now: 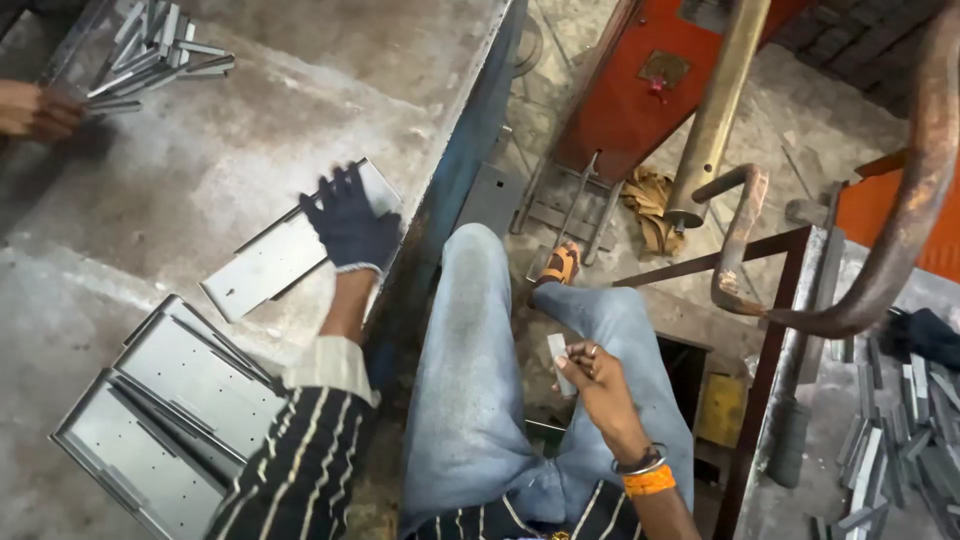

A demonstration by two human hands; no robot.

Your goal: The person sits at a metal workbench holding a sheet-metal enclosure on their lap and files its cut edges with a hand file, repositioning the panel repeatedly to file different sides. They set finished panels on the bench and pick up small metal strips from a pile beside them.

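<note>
Head view, looking down over the seated person's knees. The left hand (pixel 350 228), in a dark blue glove, lies flat with fingers spread on a long grey metal plate (pixel 290 250); nothing is gripped, the palm only presses the plate's right end. The plate lies slantwise on the grey workbench (pixel 200 150), close to the bench's right edge. Lower left on the bench, a stack of perforated metal trays (pixel 165 415) lies overlapped, near the striped sleeve (pixel 300 460) of the same arm.

The right hand (pixel 590 375), bare, is closed on a small metal strip (pixel 560 362), pinched between thumb and fingers above the right knee; rings show on the fingers and an orange band (pixel 648 482) circles the wrist.

At the upper left a heap of short metal strips (pixel 160 50) rests on the bench, and another person's hand (pixel 35 108) touches its near edge.

Beyond the knees stands an orange machine body (pixel 640 90) bearing a small square dark plate (pixel 665 68), its markings too small to make out. Copper-coloured arms (pixel 890 230) curve in from the right. A yellow box (pixel 722 408) sits on the floor beside the right leg. More metal strips (pixel 890 440) lie on a surface at lower right.
</note>
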